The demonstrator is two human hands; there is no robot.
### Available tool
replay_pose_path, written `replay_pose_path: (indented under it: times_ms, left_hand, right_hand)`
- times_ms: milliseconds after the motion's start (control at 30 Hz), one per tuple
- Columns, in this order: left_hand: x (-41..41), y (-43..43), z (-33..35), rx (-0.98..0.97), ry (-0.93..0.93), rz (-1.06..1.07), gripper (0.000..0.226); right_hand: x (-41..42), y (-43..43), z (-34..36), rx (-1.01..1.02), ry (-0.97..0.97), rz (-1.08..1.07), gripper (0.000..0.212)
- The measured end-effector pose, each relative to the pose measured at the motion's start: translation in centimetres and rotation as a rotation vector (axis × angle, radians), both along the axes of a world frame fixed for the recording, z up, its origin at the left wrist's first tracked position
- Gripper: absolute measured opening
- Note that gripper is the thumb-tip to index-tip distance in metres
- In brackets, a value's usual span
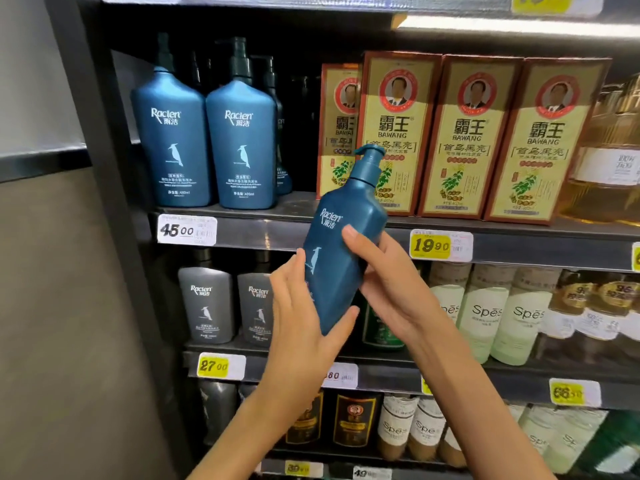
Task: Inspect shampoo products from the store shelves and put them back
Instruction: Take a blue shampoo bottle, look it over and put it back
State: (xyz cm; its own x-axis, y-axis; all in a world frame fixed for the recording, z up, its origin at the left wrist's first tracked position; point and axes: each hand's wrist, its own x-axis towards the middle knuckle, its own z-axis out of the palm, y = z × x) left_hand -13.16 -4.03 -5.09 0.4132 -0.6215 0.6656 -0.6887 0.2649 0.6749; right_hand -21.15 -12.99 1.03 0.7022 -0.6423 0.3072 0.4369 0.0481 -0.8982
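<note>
1. The bottle (pixel 331 271), blue with a pump top, was held in the air in front of the shelf (pixel 277 233), tilted with its pump leaning up and to the right.
2. The left grip (pixel 304 317) held the bottle's lower end, fingers lying along its left edge and the thumb hooked under its base.
3. The right grip (pixel 384 285) held the bottle's middle from the right, thumb pressed on the front by the logo and fingers wrapped out of sight behind.
4. Two matching blue bottles (pixel 171 140) stood upright on the shelf, up and left of the held one, above a white price tag (pixel 187 230).
5. Red-and-yellow boxes (pixel 467 140) stood in a row just behind the pump.
6. Grey bottles (pixel 207 303) and pale green bottles (pixel 485 313) stood on the shelf below.
</note>
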Motion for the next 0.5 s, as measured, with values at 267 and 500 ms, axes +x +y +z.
replay_pose_path:
  times_ms: [267,500]
  left_hand:
    - [3.2,0.6,-0.6,0.095,0.446,-0.684,0.048]
    - [1.9,1.1,-0.9,-0.024,0.153,-0.255,0.054]
  right_hand:
    - [-1.8,-1.6,1.0,-0.059,0.082,0.168,0.063]
    - [-1.9,-0.8,1.2,-0.11,0.052,-0.075,0.043]
